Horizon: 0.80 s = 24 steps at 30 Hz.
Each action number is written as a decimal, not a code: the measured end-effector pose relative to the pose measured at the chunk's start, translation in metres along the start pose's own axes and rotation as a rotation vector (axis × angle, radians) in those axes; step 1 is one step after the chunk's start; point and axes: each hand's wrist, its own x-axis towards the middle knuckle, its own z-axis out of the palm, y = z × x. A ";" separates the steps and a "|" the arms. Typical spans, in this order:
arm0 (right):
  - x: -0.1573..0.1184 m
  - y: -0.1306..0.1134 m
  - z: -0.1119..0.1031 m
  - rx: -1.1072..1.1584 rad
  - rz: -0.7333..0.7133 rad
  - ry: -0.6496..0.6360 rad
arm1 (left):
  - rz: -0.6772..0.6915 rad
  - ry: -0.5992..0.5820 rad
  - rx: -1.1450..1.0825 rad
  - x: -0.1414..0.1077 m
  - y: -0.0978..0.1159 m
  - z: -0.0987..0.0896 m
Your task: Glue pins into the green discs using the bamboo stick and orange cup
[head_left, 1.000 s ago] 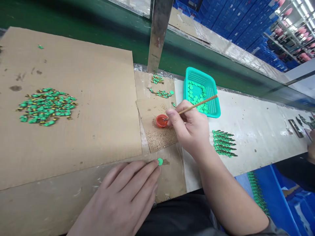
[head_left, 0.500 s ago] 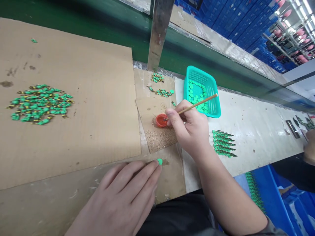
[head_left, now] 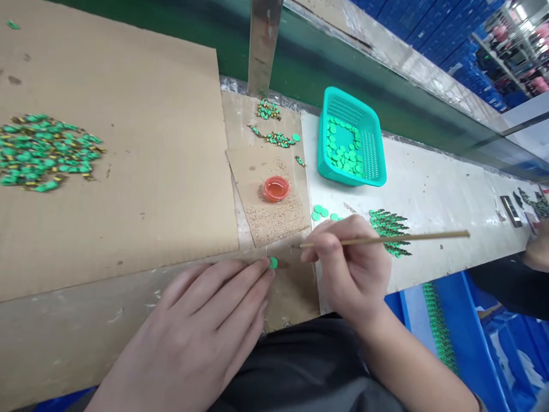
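My left hand point(head_left: 201, 326) rests on the work surface with its fingers pressed together, the fingertips holding down the edge of a small green disc point(head_left: 273, 262). In my right hand point(head_left: 354, 269) is a slim wooden-handled paintbrush point(head_left: 412, 236), pinched near its dark tip, which points left toward the disc from just above the board. Beyond both hands stands a small red cup point(head_left: 277, 189) of reddish-orange liquid, on a speckled piece of cardboard point(head_left: 268, 220). Loose green discs point(head_left: 318, 212) lie past my right hand, partly hidden by it.
A turquoise basket point(head_left: 373, 146) holds many green discs. Small green-and-yellow pieces form a large pile point(head_left: 45, 151) on the left cardboard and smaller clusters point(head_left: 277, 139) behind the cup. Rows of assembled pieces point(head_left: 388, 223) lie to the right. Another person's hand point(head_left: 538, 249) is at far right.
My right hand has drawn the paintbrush out of the red cup and brought it nearer, toward the disc, its handle now lying lower. My left hand still holds the disc. The view has shifted slightly.
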 end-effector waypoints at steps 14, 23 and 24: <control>-0.022 0.013 0.011 -0.015 -0.021 -0.080 | -0.098 -0.053 -0.056 -0.018 0.002 0.004; -0.021 0.012 0.012 -0.010 0.000 -0.089 | -0.128 -0.076 -0.084 -0.023 0.002 0.003; -0.021 0.012 0.012 -0.015 0.006 -0.093 | -0.138 -0.077 -0.092 -0.024 0.003 0.003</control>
